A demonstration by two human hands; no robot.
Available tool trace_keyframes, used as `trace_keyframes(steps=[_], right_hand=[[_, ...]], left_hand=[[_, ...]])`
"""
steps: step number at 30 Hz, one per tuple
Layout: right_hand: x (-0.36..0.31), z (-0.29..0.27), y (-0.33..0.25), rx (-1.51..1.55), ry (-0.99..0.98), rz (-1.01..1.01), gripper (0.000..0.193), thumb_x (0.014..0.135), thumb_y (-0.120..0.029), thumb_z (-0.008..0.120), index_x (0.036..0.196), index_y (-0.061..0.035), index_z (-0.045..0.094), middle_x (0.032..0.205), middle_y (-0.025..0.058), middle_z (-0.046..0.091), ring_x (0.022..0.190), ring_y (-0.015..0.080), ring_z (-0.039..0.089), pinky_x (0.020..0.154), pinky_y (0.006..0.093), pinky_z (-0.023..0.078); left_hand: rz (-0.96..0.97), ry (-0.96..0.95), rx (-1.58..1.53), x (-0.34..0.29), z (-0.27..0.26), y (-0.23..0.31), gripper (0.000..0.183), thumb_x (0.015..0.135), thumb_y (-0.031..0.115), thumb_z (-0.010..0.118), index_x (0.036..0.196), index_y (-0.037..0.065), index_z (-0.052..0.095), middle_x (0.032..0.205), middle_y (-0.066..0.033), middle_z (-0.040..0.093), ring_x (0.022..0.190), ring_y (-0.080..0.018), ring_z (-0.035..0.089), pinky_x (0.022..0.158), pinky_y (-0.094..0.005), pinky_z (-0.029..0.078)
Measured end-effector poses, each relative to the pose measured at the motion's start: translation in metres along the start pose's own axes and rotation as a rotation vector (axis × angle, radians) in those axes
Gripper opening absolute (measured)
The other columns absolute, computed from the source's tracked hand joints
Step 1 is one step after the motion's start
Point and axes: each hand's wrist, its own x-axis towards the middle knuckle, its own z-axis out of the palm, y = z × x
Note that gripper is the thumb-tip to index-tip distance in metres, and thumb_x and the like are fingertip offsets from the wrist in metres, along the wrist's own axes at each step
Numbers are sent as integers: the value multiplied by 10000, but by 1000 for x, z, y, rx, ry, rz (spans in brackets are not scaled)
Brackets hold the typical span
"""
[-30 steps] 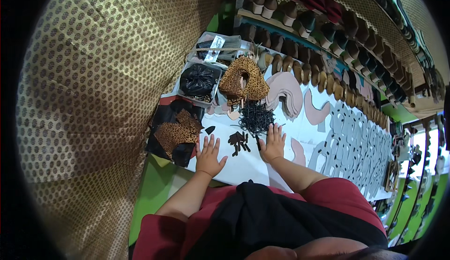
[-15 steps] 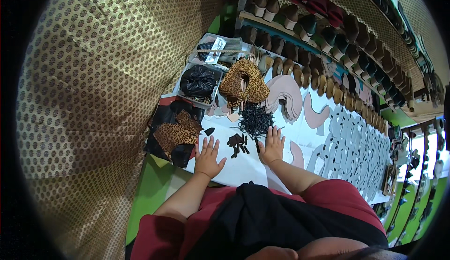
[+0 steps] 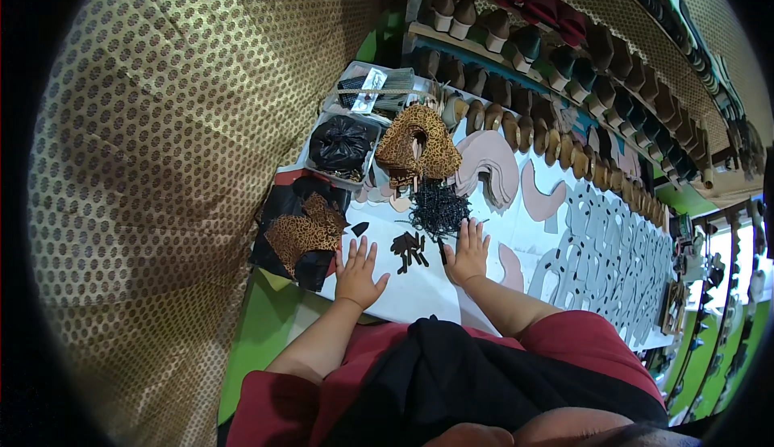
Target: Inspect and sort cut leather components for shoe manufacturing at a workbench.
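Observation:
My left hand (image 3: 359,276) lies flat on the white table (image 3: 435,292), fingers spread, just right of a leopard-print piece (image 3: 300,237) on black material. A small black pointed piece (image 3: 360,228) sits beyond its fingertips. My right hand (image 3: 468,257) also rests palm down with its fingers apart, beside a short dark strip (image 3: 442,250). Between both hands is a loose pile of dark brown strips (image 3: 409,252). A tangled heap of thin black pieces (image 3: 439,207) lies past them, below a stack of leopard-print shoe uppers (image 3: 419,147). Neither hand holds anything.
Pink curved pieces (image 3: 487,162) are stacked beyond my right hand. Grey cut-out pieces (image 3: 609,245) cover the table's right side. A plastic box with a black bag (image 3: 343,142) stands back left. Shoe lasts (image 3: 556,147) and shelves of shoes line the back. A gold patterned curtain (image 3: 177,173) hangs left.
Both hands stay in the same place with fingers spread. The view has shifted only very slightly; nothing on the table has visibly moved.

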Motion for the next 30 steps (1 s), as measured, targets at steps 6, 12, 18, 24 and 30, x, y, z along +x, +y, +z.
trace_keyframes(steps=[6,12,18,24,30], right_hand=[[0,1,1,3,13,4,822,958,-493,486,1582,-38,204,1644,206,190,1535,386,103,1215,577,61],[0,-1,-2,0,14,8,826,960,-501,478,1585,-41,195,1644,206,192,1535,385,106,1215,579,62],[-1,-5,-5,-11,23,18,815,963,-467,486,1586,-42,179,1642,207,192,1535,383,105,1216,568,69],[-8,-12,-4,55,63,-3,861,956,-524,488,1592,-44,162,1640,197,205,1534,363,129,1225,549,73],[2,-1,29,509,207,-17,899,967,-489,530,1597,-29,84,1634,228,194,1521,413,155,1215,554,136]], left_hand=[[3,-1,-5,0,1,0,832,896,500,601,1575,130,295,1653,-151,219,1536,-348,154,1213,-576,41],[8,3,-13,0,1,-2,831,896,497,602,1575,128,294,1651,-154,221,1536,-352,150,1212,-579,40],[11,13,-8,1,1,-1,819,899,482,599,1574,128,299,1650,-155,225,1537,-351,148,1212,-577,47],[24,43,7,-5,3,1,803,898,464,598,1567,120,317,1651,-146,229,1538,-342,153,1214,-573,58],[49,80,21,-5,1,7,809,889,432,621,1563,103,319,1644,-139,251,1537,-331,162,1216,-567,67]])
